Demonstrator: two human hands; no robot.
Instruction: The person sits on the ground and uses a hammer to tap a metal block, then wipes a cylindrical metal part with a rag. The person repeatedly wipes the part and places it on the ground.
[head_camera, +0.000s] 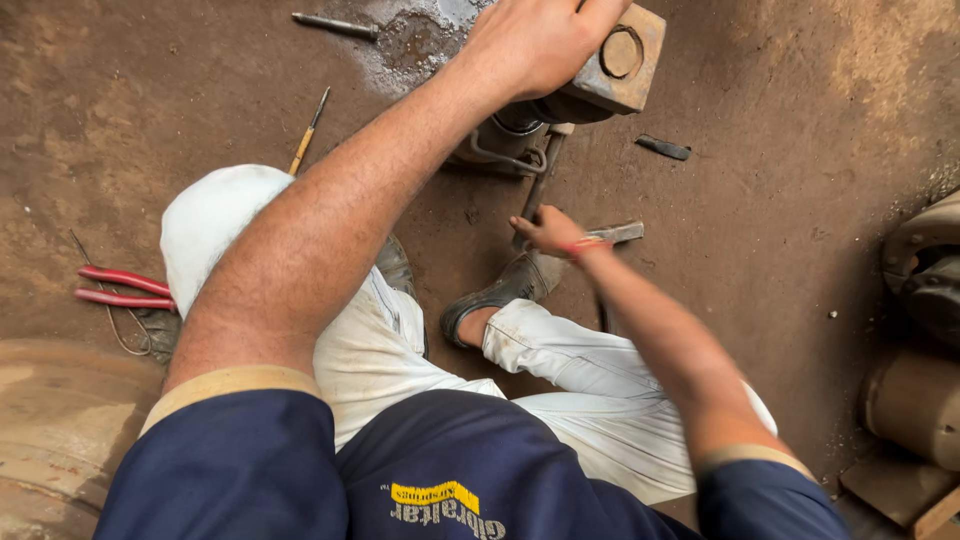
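My left hand (535, 40) grips the top of a rusty metal part (620, 60), a square flange with a round hole, standing on the dirt floor at the top of the head view. Below it sit dark pipes and fittings (515, 145). My right hand (548, 230) is closed around the handle of a hammer (618, 232) just below that assembly, by my dark shoe (500, 290). I sit on the ground with white trousers (590, 385) and a navy shirt.
Red-handled pliers (120, 288) with a wire lie at left. A yellow-handled screwdriver (308, 135) and a metal rod (335, 25) lie on the floor above. A small dark piece (663, 148) rests at right. Heavy rusty machine parts (925, 330) stand at the right edge.
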